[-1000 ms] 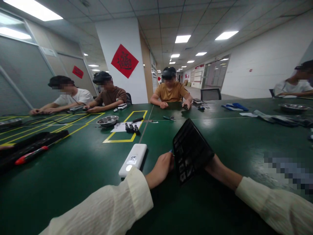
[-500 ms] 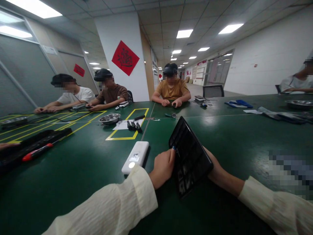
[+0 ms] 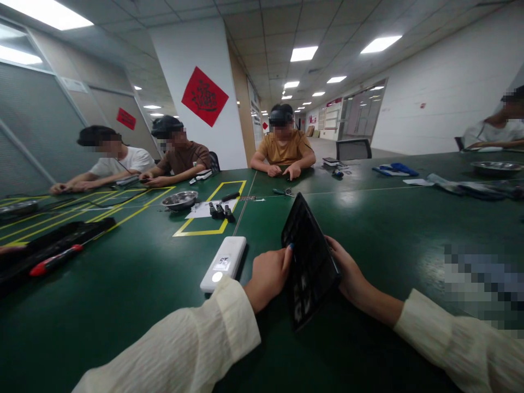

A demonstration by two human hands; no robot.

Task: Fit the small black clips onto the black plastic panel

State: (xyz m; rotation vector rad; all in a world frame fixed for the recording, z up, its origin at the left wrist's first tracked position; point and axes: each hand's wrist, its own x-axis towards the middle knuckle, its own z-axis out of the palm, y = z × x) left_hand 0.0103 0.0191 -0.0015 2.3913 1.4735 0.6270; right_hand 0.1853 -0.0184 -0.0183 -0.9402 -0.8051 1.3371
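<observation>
I hold a black tablet [image 3: 308, 262] up on its edge above the green table [image 3: 135, 295], tilted steeply with its face toward the left. My left hand [image 3: 268, 275] is closed and presses a small blue-tipped tool I cannot make out against the tablet's left side. My right hand [image 3: 347, 273] cups the tablet's back on the right, fingers wrapped round its edge. Both sleeves are cream-coloured.
A white power bank [image 3: 224, 263] lies just left of my left hand. Farther left are a red-handled screwdriver [image 3: 55, 260] and a black case [image 3: 57, 240]. A metal bowl [image 3: 180, 201] and small black parts [image 3: 220, 211] sit near yellow tape lines. Several people sit across the table.
The tablet has been turned more upright and edge-on, shifting slightly left. My right hand has come more into sight behind it; my left hand stays at its left side.
</observation>
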